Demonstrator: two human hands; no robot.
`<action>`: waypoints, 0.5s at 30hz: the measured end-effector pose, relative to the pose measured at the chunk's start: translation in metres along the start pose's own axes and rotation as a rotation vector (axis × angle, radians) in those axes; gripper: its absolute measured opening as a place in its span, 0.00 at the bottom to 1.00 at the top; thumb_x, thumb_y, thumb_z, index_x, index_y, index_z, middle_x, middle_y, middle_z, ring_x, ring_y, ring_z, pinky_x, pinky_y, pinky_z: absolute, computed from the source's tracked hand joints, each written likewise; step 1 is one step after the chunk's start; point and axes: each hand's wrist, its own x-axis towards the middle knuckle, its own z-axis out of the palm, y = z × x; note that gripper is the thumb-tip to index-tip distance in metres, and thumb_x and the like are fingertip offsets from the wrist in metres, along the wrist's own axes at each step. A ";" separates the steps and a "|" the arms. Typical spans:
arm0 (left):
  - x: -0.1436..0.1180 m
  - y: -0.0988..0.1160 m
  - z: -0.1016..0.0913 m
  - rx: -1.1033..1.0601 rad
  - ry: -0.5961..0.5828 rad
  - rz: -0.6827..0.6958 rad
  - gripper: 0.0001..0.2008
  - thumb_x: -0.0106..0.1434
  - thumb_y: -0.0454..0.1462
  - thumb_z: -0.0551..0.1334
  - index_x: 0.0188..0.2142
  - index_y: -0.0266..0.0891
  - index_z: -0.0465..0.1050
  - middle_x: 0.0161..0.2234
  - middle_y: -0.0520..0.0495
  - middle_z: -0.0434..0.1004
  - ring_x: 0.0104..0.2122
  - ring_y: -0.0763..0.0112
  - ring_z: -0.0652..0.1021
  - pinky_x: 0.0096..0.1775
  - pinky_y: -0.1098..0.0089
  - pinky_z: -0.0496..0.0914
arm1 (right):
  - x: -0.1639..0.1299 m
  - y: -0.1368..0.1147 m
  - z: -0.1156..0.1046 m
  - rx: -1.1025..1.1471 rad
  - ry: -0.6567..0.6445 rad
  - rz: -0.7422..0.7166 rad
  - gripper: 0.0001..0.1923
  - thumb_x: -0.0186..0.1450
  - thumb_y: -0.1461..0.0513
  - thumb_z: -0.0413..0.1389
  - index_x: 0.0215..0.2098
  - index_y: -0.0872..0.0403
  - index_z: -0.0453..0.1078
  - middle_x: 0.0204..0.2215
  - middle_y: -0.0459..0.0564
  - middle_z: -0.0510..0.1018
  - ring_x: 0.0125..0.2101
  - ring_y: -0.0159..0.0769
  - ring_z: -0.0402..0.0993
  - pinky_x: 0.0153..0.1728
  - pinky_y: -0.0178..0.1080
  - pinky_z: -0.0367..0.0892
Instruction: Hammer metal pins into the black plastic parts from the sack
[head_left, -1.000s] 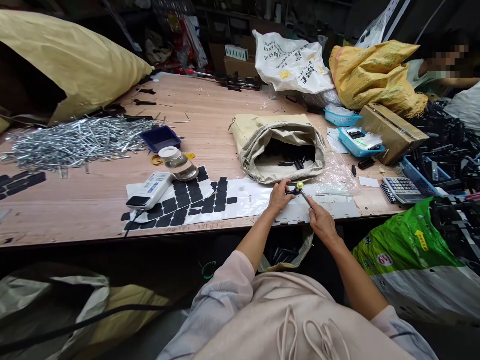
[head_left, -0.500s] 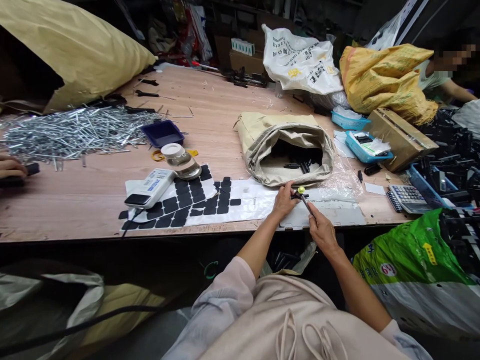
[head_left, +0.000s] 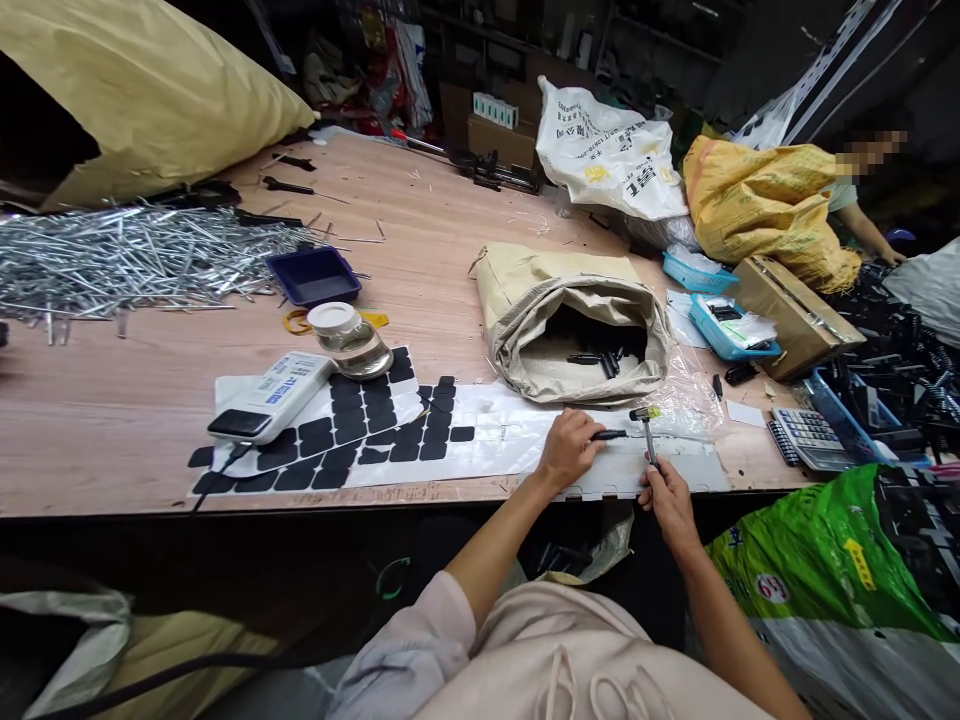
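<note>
My right hand [head_left: 670,497] grips the handle of a small hammer [head_left: 648,428], whose head with a yellow-green face is raised over the front of the table. To its left, my left hand [head_left: 568,447] is closed around a slim black rod-like part [head_left: 609,435] that points right, towards the hammer but apart from it. Under both hands lies a pale grey board [head_left: 637,477] at the table's edge. Just behind them an open beige sack [head_left: 517,360] rests on its side, with several black parts [head_left: 607,362] inside its mouth.
On the left are a heap of metal rods [head_left: 150,255], a dark blue tray [head_left: 311,277], a lidded jar [head_left: 352,350] and a white power bank [head_left: 274,395]. Right are blue baskets [head_left: 731,345], a calculator [head_left: 814,435] and a green sack [head_left: 802,540]. A person [head_left: 859,215] sits beyond.
The hammer has lifted away from the black part and moved right with my right hand. My left hand still holds the part, which now shows more clearly. The whole view has shifted slightly.
</note>
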 end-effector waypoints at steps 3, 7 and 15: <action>-0.044 0.013 -0.008 0.025 -0.056 0.151 0.08 0.66 0.38 0.65 0.44 0.45 0.80 0.39 0.44 0.77 0.41 0.61 0.73 0.45 0.58 0.69 | -0.001 -0.006 0.002 0.006 -0.013 -0.018 0.27 0.61 0.47 0.57 0.53 0.54 0.71 0.28 0.42 0.73 0.17 0.30 0.69 0.15 0.32 0.63; -0.110 0.020 -0.009 0.127 -0.107 0.232 0.09 0.66 0.34 0.64 0.45 0.44 0.78 0.38 0.45 0.77 0.40 0.61 0.74 0.42 0.60 0.69 | -0.006 -0.010 0.003 0.040 0.018 -0.049 0.28 0.63 0.46 0.56 0.55 0.54 0.71 0.28 0.42 0.73 0.18 0.29 0.68 0.18 0.32 0.65; -0.019 0.024 -0.019 0.145 0.056 0.076 0.12 0.67 0.38 0.65 0.50 0.42 0.78 0.38 0.45 0.78 0.41 0.61 0.73 0.46 0.59 0.68 | -0.025 0.001 -0.003 0.135 -0.020 -0.033 0.35 0.56 0.52 0.64 0.60 0.54 0.72 0.34 0.48 0.80 0.28 0.36 0.73 0.31 0.40 0.74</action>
